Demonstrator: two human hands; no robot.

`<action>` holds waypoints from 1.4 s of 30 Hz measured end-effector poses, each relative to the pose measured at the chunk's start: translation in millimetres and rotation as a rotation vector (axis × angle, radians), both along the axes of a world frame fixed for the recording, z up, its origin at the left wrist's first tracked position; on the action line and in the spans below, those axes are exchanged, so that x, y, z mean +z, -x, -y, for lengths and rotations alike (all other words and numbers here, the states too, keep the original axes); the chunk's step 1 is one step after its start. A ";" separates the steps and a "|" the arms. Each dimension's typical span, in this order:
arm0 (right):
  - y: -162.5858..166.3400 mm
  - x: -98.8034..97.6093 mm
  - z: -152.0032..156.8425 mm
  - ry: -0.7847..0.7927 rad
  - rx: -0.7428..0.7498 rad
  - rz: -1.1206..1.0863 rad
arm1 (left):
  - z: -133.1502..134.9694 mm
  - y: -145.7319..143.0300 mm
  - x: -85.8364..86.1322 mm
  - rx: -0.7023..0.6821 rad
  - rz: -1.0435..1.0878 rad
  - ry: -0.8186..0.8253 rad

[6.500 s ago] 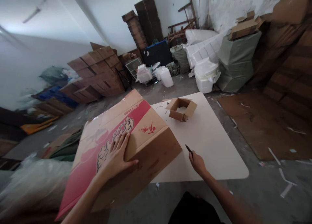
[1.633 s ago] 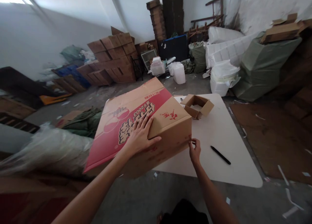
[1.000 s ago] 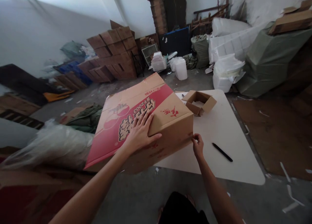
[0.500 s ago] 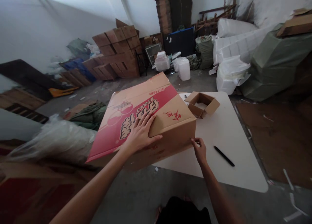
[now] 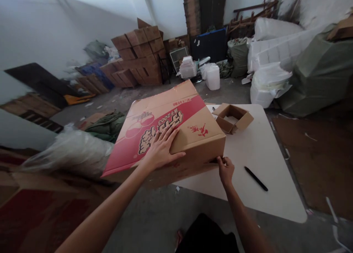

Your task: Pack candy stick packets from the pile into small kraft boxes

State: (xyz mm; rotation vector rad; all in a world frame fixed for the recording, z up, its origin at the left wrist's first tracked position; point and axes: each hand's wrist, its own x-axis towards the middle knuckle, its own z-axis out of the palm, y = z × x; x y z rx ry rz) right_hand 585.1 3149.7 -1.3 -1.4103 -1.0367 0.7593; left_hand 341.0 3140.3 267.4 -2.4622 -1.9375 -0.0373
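A large cardboard box [image 5: 176, 126] with a red printed panel lies tilted on the near left part of a white table [image 5: 256, 150]. My left hand [image 5: 162, 150] rests flat on its top, fingers spread. At the box's lower right corner my right hand [image 5: 226, 168] pinches the bottom edge with closed fingers. A black pen [image 5: 256, 178] lies on the table just right of that hand.
A small open cardboard box [image 5: 234, 117] sits at the table's far side. Clear plastic bags [image 5: 68, 154] lie left of the big box. Stacked cartons [image 5: 138, 54], white foam boxes [image 5: 268, 86] and green sacks [image 5: 317, 69] line the back and right.
The pen has gone from my right hand to the table. My right hand moved to the box's lower right corner and slid down to its bottom edge. My left hand stayed on top.
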 end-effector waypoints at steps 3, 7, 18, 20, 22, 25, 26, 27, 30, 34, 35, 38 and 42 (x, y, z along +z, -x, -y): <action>-6.8 6.3 3.9 -0.083 0.220 0.280 | 0.8 -2.6 -0.6 -0.006 0.017 0.005; -6.8 14.1 5.1 -0.062 0.354 0.685 | -1.8 -24.3 -7.9 0.041 0.032 -0.053; 13.4 -5.0 46.9 -0.342 0.316 0.664 | -2.3 -21.7 -2.4 0.114 0.011 -0.014; 17.7 -3.1 57.0 -0.374 0.315 0.660 | 0.5 -10.6 1.0 0.126 0.015 -0.003; 20.5 1.2 68.8 -0.413 0.329 0.661 | 1.9 2.6 5.7 0.135 0.030 -0.003; 20.6 10.8 87.4 -0.511 0.399 0.668 | 4.0 25.9 14.7 0.213 0.046 0.000; 20.0 14.7 91.7 -0.542 0.413 0.672 | 5.1 32.9 17.5 0.244 0.049 -0.003; 19.3 18.7 94.3 -0.566 0.428 0.675 | 6.2 38.5 19.6 0.266 0.050 -0.012; 18.2 30.5 90.1 -0.581 0.473 0.676 | 8.9 44.2 22.0 0.253 0.067 -0.050; 17.3 44.4 68.2 -0.578 0.471 0.671 | 10.9 38.6 21.8 0.181 0.113 -0.187; 16.6 48.2 61.6 -0.588 0.458 0.683 | 12.2 38.6 21.9 0.160 0.123 -0.242; 14.4 59.3 42.2 -0.607 0.486 0.801 | 18.9 42.8 19.5 0.113 0.129 -0.347; 25.0 57.1 30.9 -0.509 0.644 1.120 | 26.4 36.7 3.2 0.087 0.028 -0.345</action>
